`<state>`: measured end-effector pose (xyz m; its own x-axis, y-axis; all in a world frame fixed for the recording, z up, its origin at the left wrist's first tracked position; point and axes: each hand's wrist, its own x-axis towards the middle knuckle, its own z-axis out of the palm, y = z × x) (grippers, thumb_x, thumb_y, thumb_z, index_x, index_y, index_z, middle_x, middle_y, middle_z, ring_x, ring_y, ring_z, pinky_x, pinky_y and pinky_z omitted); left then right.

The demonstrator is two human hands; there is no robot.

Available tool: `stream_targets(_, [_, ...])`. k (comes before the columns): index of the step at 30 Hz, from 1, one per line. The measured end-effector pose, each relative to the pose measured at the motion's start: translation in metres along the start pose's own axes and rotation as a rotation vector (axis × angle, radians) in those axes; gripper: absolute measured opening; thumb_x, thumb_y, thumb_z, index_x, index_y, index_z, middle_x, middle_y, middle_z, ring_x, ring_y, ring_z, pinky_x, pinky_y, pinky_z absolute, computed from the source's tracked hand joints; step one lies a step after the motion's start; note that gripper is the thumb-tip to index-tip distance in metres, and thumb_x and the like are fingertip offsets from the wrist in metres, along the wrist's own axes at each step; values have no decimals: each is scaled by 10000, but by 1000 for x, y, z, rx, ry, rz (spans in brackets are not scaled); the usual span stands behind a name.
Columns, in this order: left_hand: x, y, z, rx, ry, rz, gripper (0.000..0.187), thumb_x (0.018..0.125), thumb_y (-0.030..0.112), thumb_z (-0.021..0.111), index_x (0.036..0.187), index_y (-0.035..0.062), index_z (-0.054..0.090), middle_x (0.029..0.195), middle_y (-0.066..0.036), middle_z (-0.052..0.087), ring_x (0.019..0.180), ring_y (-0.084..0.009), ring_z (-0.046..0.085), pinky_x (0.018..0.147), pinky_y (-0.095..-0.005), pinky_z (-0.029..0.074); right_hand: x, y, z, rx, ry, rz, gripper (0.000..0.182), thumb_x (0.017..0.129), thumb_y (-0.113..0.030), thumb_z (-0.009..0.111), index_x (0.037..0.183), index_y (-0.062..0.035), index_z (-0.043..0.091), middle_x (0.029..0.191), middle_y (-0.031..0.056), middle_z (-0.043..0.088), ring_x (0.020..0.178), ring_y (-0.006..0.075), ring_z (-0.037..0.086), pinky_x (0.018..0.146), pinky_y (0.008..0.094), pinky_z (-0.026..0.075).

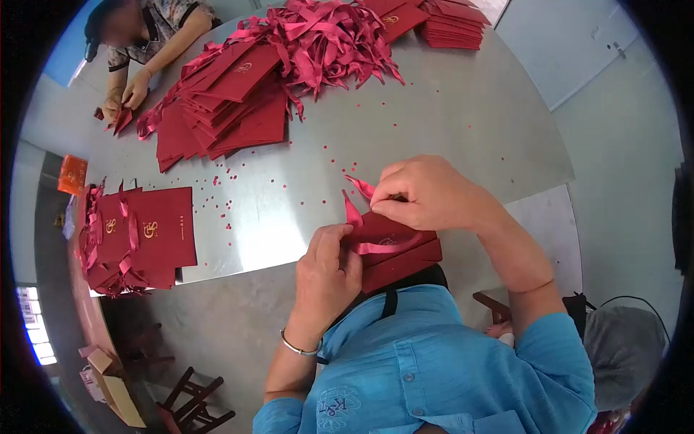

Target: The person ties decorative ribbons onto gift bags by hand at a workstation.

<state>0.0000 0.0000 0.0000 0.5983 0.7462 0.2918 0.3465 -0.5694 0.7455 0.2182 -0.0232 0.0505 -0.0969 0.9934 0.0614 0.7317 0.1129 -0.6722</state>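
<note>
Ribbons of glossy pink satin (329, 43) lie heaped at the far edge of the grey metal surface (463, 116), beside stacked flat dark red paper bags (235, 94); small red dots (219, 181) litter the middle. The right hand (423, 192) has thumb and fingers together on a pink satin strip (361, 189); the left hand (325, 264), closed, grips the side of a gold-printed dark red paper bag (401, 271) at the near edge. Ribboned red bags (166, 231) lie at the near left corner; the held bag's inside is hidden.
</note>
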Motion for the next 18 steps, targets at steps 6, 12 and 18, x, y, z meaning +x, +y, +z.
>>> stream_targets(6, [1, 6, 3, 6, -29, 82, 334, 730, -42, 610, 1052, 29, 555, 986, -150, 621, 743, -330, 641, 622, -386, 535, 30, -24, 2, -327, -294, 147, 271, 808, -284, 663, 732, -27, 699, 694, 143, 653, 676, 336, 627, 620, 409, 493])
stream_targets(12, [2, 4, 6, -8, -13, 61, 334, 732, -38, 618, 1051, 35, 552, 976, -149, 619, 757, -349, 641, 624, -398, 533, 39, -9, 20, -33, -294, 189, 274, 754, -281, 730, 752, -8, 701, 673, 153, 654, 639, 287, 639, 620, 382, 498])
stream_targets(18, [8, 3, 8, -32, -5, 70, 259, 744, -52, 680, 984, -4, 595, 825, -111, 614, 568, -161, 616, 534, -280, 508, 51, 16, 30, 24, 130, 133, 253, 764, -244, 736, 785, 5, 697, 714, 134, 677, 630, 223, 640, 606, 341, 494])
